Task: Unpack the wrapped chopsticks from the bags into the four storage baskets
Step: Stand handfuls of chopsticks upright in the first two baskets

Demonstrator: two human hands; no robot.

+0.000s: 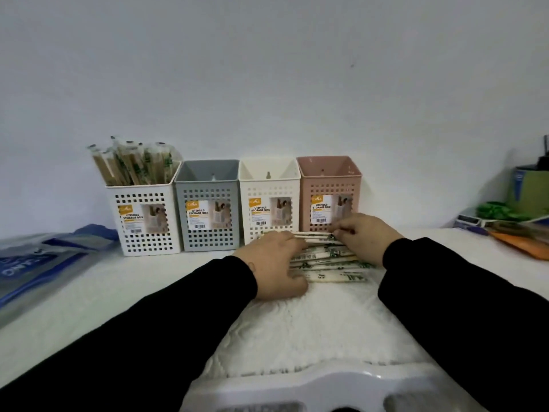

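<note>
Lying crosswise between both hands, the wrapped chopsticks (326, 260) run left to right on the bench (148, 292). Left hand (274, 263) grips one end of the pile, right hand (364, 236) pinches the other; the empty grey basket (208, 203) stands beyond the left hand.

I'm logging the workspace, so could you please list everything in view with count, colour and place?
Perforated plastic storage baskets: four in a row by the wall; white holding wrapped chopsticks, grey, cream, pink.
Loose paper-wrapped chopsticks: a pile, white with green print, before the cream and pink baskets.
Blue plastic bags: far left.
Green container: far right.
Orange item: right edge.
Hands: left and right, on the pile.
</note>
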